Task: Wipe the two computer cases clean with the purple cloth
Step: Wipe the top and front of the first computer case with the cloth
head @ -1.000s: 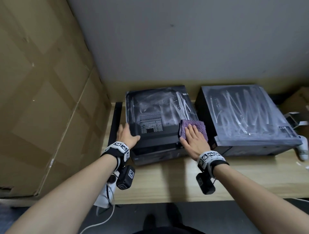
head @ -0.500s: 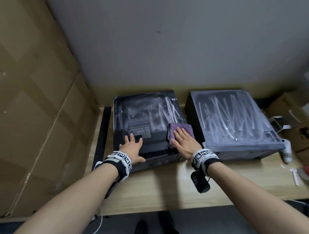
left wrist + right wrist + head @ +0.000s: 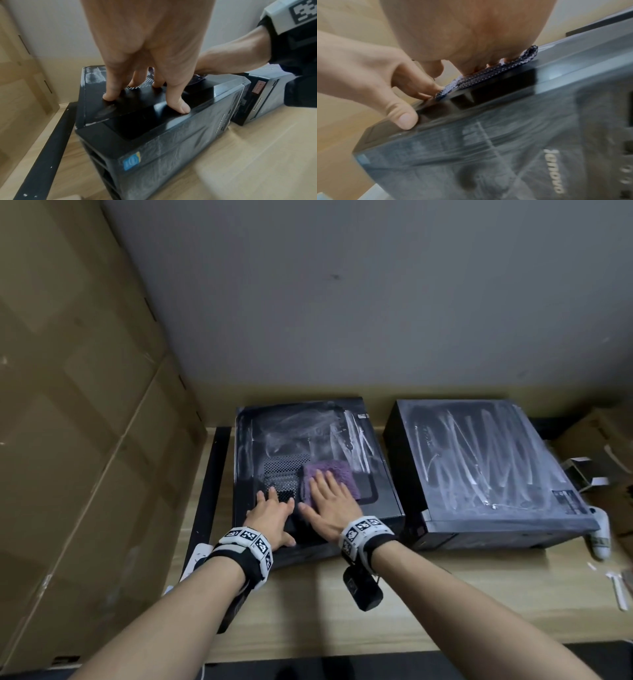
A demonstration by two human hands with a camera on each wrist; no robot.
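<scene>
Purple cloth (image 3: 330, 478) now farther left.

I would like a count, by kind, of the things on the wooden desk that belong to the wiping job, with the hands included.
Black dusty computer cases: 2, left and right
Purple fluffy cloth: 1
Hands: 2, left and right
Total: 5

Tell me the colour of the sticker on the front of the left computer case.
The sticker is blue with a yellow edge; left wrist view.
</scene>
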